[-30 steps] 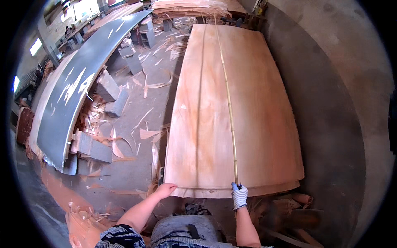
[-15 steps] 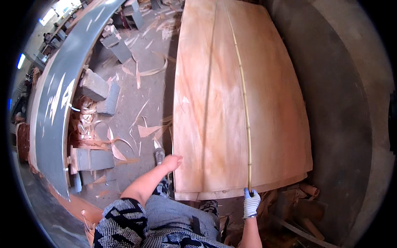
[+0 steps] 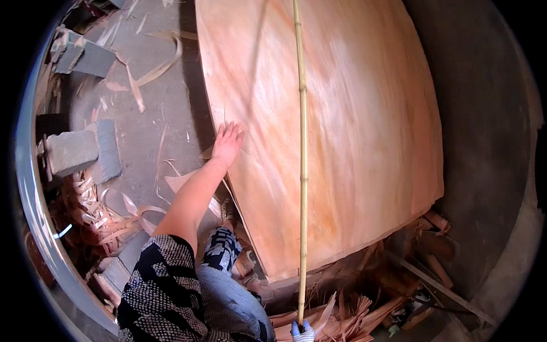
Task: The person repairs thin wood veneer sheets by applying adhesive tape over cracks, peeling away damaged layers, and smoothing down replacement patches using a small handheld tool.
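A large stack of thin wood veneer sheets (image 3: 364,148) lies in front of me, its top sheet pinkish tan with wavy grain. My bare left hand (image 3: 229,143) rests on the sheet near its left edge, fingers spread and pointing away from me. At the bottom of the head view, my right hand (image 3: 303,332) in a striped, blue-tipped glove grips the near end of a long bamboo pole (image 3: 303,188). The pole reaches away over the veneer and passes out of the picture at the top. Most of the right hand is cut off by the frame's lower edge.
Grey concrete blocks (image 3: 73,153) stand on the floor at left, among curled veneer scraps (image 3: 94,214). A long shiny panel (image 3: 35,194) runs along the far left. Broken veneer strips (image 3: 353,316) pile up below the stack's near edge. A dark wall (image 3: 478,137) rises on the right.
My left hand has moved farther along the left edge and its fingers have spread onto the sheet. The right hand has drawn the pole's end toward me. My view has shifted.
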Demonstrator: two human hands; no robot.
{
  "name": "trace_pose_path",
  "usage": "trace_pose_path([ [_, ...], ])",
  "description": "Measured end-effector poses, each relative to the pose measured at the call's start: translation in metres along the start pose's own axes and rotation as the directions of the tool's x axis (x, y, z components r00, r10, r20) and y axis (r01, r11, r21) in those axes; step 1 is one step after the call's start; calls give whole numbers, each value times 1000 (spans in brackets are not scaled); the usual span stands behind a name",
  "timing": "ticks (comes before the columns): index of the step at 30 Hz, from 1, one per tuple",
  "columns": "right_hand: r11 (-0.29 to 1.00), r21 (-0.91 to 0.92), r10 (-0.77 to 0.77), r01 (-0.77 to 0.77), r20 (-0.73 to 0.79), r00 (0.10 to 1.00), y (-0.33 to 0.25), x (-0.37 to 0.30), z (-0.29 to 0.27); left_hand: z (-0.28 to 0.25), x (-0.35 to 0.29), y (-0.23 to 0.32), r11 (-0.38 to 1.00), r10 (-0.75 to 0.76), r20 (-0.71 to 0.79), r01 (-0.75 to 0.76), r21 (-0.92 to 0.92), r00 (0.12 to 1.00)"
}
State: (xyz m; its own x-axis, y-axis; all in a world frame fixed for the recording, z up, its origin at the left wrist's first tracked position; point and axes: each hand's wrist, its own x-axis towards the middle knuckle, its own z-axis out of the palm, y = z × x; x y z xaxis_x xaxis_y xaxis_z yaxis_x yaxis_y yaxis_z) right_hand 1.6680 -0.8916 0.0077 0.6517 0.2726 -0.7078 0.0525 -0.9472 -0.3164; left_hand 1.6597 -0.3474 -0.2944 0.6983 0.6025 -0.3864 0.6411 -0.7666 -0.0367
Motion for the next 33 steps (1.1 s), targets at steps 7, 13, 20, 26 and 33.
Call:
trace_pose_path([
  [7,994,-77,67,-72,-61,996,-21,-30,27,2,25,-2,918,339,58,-344,198,939],
  [13,988,-70,137,-135,13,991,-27,-36,32,27,38,-17,978,174,-303,-128,164,937],
  [20,973,82,216,-217,26,976,-46,-37,33,-9,25,-26,937,335,-264,-349,-9,905],
  [26,997,37,64,-66,35,997,-48,-26,16,98,-180,-136,848,-357,802,526,64,479],
  [33,947,318,60,-51,-17,998,-48,-27,1,82,-371,-87,805,-115,803,528,-269,584],
])
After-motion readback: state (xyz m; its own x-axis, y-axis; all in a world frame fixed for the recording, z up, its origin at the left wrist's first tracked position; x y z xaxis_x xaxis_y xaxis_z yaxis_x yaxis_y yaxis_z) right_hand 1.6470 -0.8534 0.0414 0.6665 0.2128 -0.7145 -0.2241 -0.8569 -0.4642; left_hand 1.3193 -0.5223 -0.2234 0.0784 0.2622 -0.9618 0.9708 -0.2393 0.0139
